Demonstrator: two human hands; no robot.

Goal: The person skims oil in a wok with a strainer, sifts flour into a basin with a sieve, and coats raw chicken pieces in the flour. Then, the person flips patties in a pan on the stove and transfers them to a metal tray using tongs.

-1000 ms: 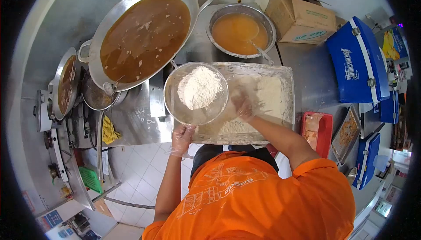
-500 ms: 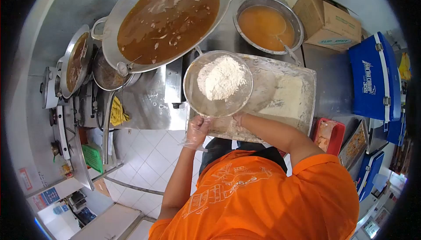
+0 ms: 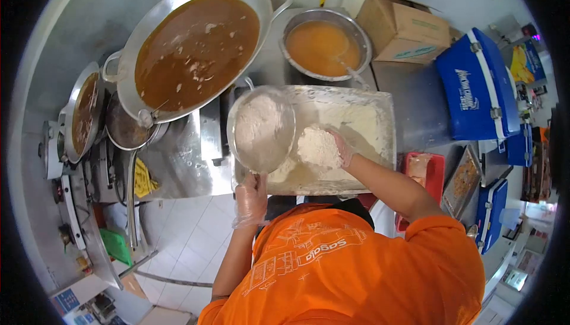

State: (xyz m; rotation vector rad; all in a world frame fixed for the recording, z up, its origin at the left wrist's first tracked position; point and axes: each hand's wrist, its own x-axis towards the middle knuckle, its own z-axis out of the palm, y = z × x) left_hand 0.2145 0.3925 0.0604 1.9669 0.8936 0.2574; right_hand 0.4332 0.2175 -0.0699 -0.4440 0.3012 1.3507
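My left hand (image 3: 252,199), in a clear plastic glove, grips the near side of a round sieve (image 3: 231,138), apparently by its handle. A thin, spread layer of pale flour (image 3: 259,124) lies in the sieve, which sits over the left part of a large metal tray (image 3: 386,108). My right hand (image 3: 344,150), gloved too, is just right of the sieve above the tray. It holds a heaped mound of white flour (image 3: 320,147), which hides most of the fingers. More flour (image 3: 365,120) coats the tray's floor.
Behind the tray stand a wide wok of brown oil (image 3: 196,51) and a metal bowl of orange liquid (image 3: 323,49) with a ladle. A cardboard box (image 3: 409,31), blue cooler (image 3: 475,87) and red tub (image 3: 436,176) are rightward. Another wok (image 3: 83,117) and pot (image 3: 127,123) stand left.
The big heap in the sieve is gone; a thinner layer shows there. My right hand has moved from the sieve's near edge out to its right, with flour in it. The view has shifted.
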